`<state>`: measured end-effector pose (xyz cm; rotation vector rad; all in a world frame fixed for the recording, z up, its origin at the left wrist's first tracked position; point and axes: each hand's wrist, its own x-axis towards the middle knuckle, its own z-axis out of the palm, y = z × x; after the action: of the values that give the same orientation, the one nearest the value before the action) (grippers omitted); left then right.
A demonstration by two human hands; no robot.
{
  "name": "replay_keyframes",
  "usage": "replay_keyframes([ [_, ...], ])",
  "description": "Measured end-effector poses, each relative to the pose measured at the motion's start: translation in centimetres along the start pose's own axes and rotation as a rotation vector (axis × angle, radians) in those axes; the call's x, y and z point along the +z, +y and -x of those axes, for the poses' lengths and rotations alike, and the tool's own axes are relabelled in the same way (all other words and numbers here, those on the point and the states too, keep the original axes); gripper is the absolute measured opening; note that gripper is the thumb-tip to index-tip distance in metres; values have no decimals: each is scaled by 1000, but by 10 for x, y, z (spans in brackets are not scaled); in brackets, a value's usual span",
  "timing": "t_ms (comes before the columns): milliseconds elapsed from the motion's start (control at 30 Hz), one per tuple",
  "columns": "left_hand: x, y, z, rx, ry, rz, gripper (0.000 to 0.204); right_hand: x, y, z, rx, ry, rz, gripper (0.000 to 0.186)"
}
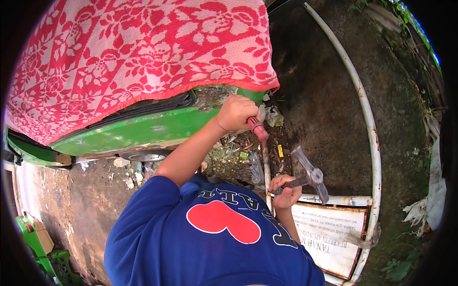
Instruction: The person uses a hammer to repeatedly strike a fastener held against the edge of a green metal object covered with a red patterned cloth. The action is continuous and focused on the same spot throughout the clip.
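Left hand [237, 113] closed around red-handled chisel [257, 127], tip hidden against lower edge of green car body [143, 131]. Chisel handle seen red with pale bands, angled down toward right. Right hand [285, 189] clenched on grey shaft of hammer [310, 175], metal head raised, tilted, apart from chisel. Red floral cloth [133, 57] draped over car. White pipe frame [367, 124] and signboard [329, 238] laid on dark ground at right.
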<state>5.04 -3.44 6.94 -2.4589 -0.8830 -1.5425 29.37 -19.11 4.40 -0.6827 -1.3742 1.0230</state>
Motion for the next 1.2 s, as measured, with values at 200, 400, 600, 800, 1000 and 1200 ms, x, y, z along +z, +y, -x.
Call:
replay_keyframes([
  [200, 0, 1, -3, -39, -19, -20, 15, -4, 1, -5, 68, -40, 135, 52],
  [400, 5, 1, 2, -19, -75, 8, 16, -2, 0, -15, 192, -154, 357, 52],
  [600, -3, 6, -12, -37, 48, 23, 32, 6, -1, -6, 129, -87, 131, 50],
  [800, -7, 3, -12, -38, 51, 59, 25, 13, -12, -6, -72, 65, -171, 51],
  [1000, -12, -3, -11, -109, 23, 118, 14, 2, -7, -18, 89, -52, 92, 51],
  [1200, -2, -2, -12, -154, 40, 102, 13, 4, 4, -21, 266, -22, 131, 49],
])
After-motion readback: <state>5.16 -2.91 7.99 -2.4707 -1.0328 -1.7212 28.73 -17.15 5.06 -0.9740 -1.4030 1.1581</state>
